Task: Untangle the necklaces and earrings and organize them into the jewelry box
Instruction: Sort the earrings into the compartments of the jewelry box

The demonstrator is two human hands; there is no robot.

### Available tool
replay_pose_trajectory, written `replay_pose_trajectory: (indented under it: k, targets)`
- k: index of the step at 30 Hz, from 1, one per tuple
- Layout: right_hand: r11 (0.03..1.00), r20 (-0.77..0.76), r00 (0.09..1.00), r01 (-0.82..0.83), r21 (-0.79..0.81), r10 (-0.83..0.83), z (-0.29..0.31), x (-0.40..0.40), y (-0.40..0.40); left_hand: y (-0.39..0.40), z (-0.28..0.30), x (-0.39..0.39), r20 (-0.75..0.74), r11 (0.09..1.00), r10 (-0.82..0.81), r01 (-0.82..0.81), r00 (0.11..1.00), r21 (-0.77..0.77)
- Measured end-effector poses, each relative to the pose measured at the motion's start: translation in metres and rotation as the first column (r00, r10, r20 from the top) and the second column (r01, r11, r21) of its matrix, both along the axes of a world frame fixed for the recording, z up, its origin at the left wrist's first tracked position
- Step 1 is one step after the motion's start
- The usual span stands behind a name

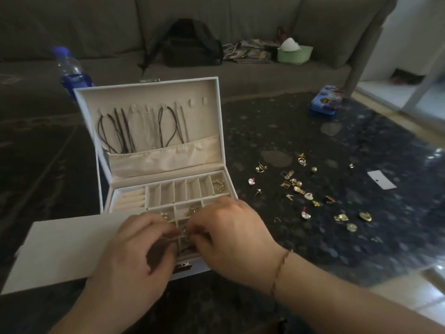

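Note:
A white jewelry box [224, 141] stands open on the dark table, lid upright. Dark cord necklaces [125, 131] hang inside the lid above a cream pocket. Gold earrings lie in the far right compartment [218, 185] and in two middle compartments. My left hand [134, 247] and my right hand [231, 232] meet over the front compartments, fingertips pinching a small gold earring [184, 231] between them. Several loose earrings [305, 194] are scattered on the table to the right of the box.
A white sheet [67, 247] lies left of the box. A blue-capped bottle [71, 71] stands behind it. A blue tin [325, 100] and a white card [381, 180] sit on the table's right. A sofa with a black bag [192, 44] is behind.

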State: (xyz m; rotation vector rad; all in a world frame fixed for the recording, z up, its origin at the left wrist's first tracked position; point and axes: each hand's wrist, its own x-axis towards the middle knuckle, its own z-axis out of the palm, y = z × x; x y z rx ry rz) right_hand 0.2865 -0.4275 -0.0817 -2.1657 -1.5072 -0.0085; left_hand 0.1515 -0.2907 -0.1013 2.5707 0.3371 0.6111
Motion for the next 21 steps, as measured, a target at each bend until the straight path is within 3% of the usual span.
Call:
replay_pose_trajectory:
  k: [9, 16, 19, 21]
  targets:
    - [0.999, -0.047, 0.998, -0.034, 0.001, 0.034, -0.003, 0.004, -0.008, -0.002, -0.010, 0.002, 0.068, 0.985, -0.109, 0.098, 0.992, 0.141]
    - [0.994, -0.031, 0.994, -0.107, -0.009, 0.106, -0.006, 0.013, -0.017, -0.001, -0.015, 0.005, 0.116, 0.985, -0.105, 0.087, 0.988, 0.150]
    - [0.990, -0.039, 0.992, -0.114, 0.083, 0.117, -0.001, 0.025, -0.023, -0.003, -0.015, 0.005, 0.121, 0.987, -0.092, 0.074, 0.988, 0.146]
    - [0.981, -0.039, 0.999, -0.013, 0.191, 0.021, 0.006, 0.046, -0.031, -0.006, -0.015, 0.006, 0.149, 0.989, -0.091, 0.072, 0.985, 0.127]
